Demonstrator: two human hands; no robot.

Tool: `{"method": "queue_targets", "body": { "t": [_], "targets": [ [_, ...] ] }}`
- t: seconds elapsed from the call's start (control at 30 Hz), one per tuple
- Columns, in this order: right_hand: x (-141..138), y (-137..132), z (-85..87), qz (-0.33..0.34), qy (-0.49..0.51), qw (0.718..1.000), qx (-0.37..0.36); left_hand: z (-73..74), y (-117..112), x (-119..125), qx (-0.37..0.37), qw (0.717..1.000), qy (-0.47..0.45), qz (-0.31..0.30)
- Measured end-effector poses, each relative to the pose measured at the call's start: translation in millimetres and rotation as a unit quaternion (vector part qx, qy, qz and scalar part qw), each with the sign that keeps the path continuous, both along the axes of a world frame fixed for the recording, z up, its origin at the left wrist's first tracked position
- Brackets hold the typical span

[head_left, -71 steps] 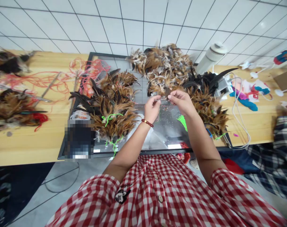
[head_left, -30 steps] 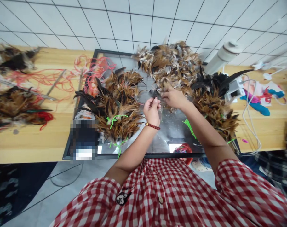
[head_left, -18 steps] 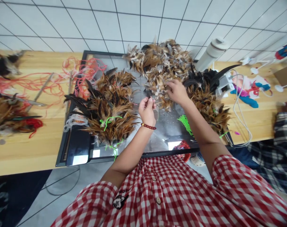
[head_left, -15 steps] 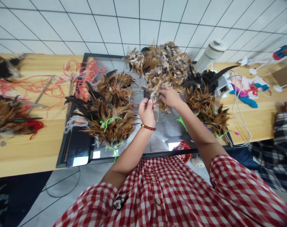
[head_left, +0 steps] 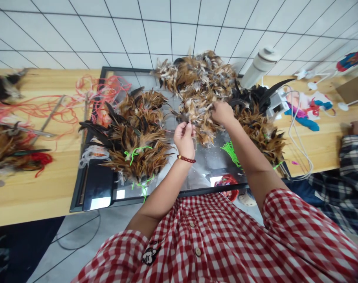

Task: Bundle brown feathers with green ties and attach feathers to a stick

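My left hand [head_left: 184, 138], a beaded bracelet at its wrist, pinches a small bunch of feathers [head_left: 184, 116] between thumb and fingers. Up and to its right, my right hand [head_left: 223, 113] reaches into the loose brown and white feather pile [head_left: 196, 74]. Its fingers are bent together at the pile's edge, and what they hold is hidden. Brown feather bundles [head_left: 140, 137] with bright green ties lie left of my hands. More brown feathers [head_left: 259, 131] and black feathers [head_left: 251, 96] lie beyond my right forearm. Green strings [head_left: 231, 152] rest just under that forearm.
A dark glossy panel [head_left: 202, 163] lies under the feathers. A phone [head_left: 98, 182] is at its left corner. Tangled pink string [head_left: 115, 92] spreads leftward. A white bottle [head_left: 260, 67] and a charger with cable [head_left: 277, 105] stand right. A person's plaid sleeve [head_left: 354, 157] shows far right.
My right hand has moved rightward, away from my left fingertips and onto the pile. My left hand stays nearly in place, still pinching. More of the green strings shows.
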State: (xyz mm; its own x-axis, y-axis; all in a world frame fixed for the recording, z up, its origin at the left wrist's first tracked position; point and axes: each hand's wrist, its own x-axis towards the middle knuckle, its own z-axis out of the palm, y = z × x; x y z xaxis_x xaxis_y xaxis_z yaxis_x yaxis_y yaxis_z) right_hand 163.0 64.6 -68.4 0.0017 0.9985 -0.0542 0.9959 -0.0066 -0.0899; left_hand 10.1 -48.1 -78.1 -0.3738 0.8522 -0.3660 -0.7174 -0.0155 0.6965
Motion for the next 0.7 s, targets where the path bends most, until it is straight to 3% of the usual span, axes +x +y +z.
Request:
{"method": "queue_targets", "body": {
  "t": [0.1, 0.2, 0.33, 0.53, 0.6, 0.7],
  "targets": [
    [-10.8, -20.3, -2.2, 0.071, 0.004, 0.997, 0.000, 1.0, -0.6, 0.1, -0.007, 1.000, 0.002, -0.014],
    [-4.3, -37.5, 1.6, 0.110, 0.067, 0.990, 0.051, -0.5, -0.3, 0.4, -0.008, 1.000, 0.009, -0.026],
    [23.1, -49.7, 14.9, 0.061, 0.115, 0.984, 0.119, -5.0, 2.4, 1.6, -0.010, 0.999, 0.021, -0.028],
    [42.5, -72.7, 21.7, -0.023, 0.084, 0.990, 0.110, -15.9, 10.6, 1.4, 0.007, 0.998, 0.055, -0.021],
    [35.7, -81.5, 19.0, -0.018, 0.084, 0.991, 0.101, -19.7, 13.3, 0.0, 0.018, 0.998, 0.066, -0.013],
    [9.2, -102.6, 24.8, 0.051, 0.095, 0.992, 0.058, -23.9, 16.3, -2.0, 0.021, 0.997, 0.079, -0.006]
  ]
}}
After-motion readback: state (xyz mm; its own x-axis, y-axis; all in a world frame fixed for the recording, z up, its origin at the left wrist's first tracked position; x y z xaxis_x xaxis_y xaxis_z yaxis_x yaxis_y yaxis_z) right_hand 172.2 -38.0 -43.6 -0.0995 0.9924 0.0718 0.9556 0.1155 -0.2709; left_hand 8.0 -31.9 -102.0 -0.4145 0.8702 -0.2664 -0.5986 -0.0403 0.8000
